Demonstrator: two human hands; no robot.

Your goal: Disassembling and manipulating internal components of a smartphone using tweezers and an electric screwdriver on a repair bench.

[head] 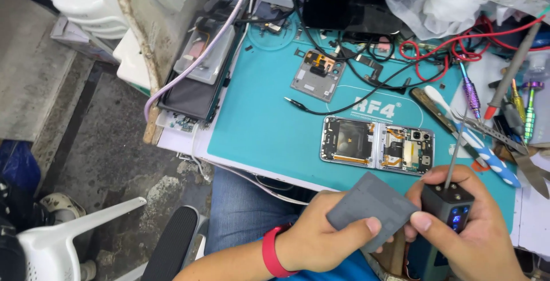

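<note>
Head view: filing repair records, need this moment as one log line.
left hand: holds grey panel | right hand: grips electric screwdriver | opened phone: on mat

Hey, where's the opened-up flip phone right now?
The opened phone lies flat on the teal mat, right of centre in the head view, just beyond the right hand and left of the tweezers.

One head-worn camera looks steeply down from close above — both hands, left hand [321, 229] and right hand [470, 229], sit low in view, the teal mat [263, 120] just beyond them.
</note>
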